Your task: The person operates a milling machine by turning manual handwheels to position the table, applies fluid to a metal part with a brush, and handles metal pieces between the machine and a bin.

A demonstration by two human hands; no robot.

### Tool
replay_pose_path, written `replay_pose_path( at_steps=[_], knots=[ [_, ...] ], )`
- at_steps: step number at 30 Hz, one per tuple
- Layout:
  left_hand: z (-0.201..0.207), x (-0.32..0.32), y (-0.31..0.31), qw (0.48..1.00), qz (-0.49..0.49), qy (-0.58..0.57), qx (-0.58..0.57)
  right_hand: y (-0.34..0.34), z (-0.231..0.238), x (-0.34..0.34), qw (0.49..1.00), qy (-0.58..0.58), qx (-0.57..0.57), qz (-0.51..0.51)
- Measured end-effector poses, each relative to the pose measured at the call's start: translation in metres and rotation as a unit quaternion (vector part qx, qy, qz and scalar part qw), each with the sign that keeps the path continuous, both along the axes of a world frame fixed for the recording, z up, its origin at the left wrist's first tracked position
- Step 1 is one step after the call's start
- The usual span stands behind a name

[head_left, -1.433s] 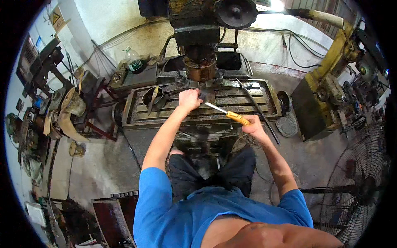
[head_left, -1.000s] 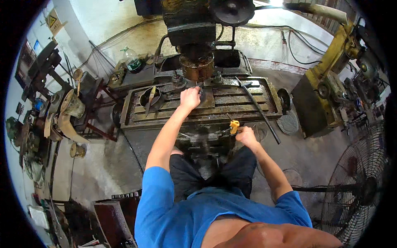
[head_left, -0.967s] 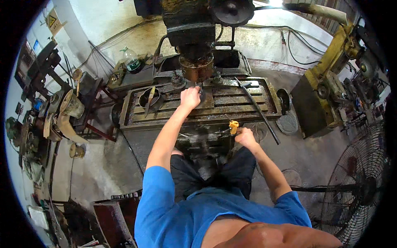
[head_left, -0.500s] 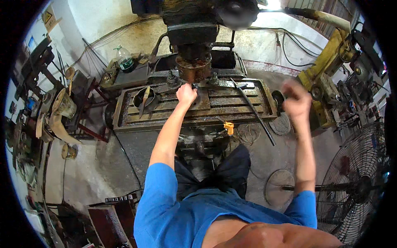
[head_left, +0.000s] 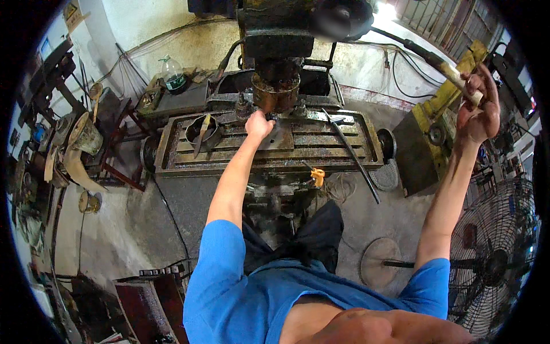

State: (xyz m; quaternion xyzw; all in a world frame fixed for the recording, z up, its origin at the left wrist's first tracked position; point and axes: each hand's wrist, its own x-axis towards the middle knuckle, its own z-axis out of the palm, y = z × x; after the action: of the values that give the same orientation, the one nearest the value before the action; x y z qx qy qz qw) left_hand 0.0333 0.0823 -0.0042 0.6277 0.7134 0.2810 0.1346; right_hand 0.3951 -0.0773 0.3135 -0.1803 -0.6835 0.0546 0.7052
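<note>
My left hand (head_left: 259, 125) is closed just below the milling machine's spindle head (head_left: 276, 92), at the far edge of the slotted table. Its fingers grip something small and dark, mostly hidden by the hand. My right hand (head_left: 480, 112) is raised at the far right, with its fingers curled round the pale end of a long lever (head_left: 444, 66) that comes from the machine's upper part. On the slotted machine table (head_left: 229, 162) stands a dark round pot (head_left: 213, 137) with a flat brush or paddle (head_left: 201, 135) lying across it, left of my left hand.
A long metal bar (head_left: 352, 152) slants over the table's right front edge. A yellow-handled tool (head_left: 317, 176) hangs at the front. A large fan (head_left: 495, 264) stands at the lower right. Left are a bucket (head_left: 86, 137) and a plastic bottle (head_left: 173, 77). A yellow machine (head_left: 427, 132) is at right.
My right hand has moved up and to the right, from beside the table to the lever's end, and closed on it. My left hand stays below the spindle head. The view has shifted slightly.
</note>
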Motion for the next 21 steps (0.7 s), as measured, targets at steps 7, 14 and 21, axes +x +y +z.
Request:
replay_pose_path(
  at_steps=[7, 14, 21],
  knots=[
    [-0.003, -0.008, 0.000, 0.999, 0.016, -0.025, -0.026, -0.001, -0.038, -0.020, 0.999, 0.003, -0.013, 0.037],
    [0.004, 0.003, 0.001, 0.999, 0.013, -0.038, -0.020, -0.009, -0.049, -0.017, 0.999, -0.005, -0.015, 0.037],
    [-0.004, -0.001, 0.002, 0.999, 0.019, -0.019, 0.030, -0.003, -0.072, -0.028, 0.999, 0.017, 0.019, 0.034]
  ],
)
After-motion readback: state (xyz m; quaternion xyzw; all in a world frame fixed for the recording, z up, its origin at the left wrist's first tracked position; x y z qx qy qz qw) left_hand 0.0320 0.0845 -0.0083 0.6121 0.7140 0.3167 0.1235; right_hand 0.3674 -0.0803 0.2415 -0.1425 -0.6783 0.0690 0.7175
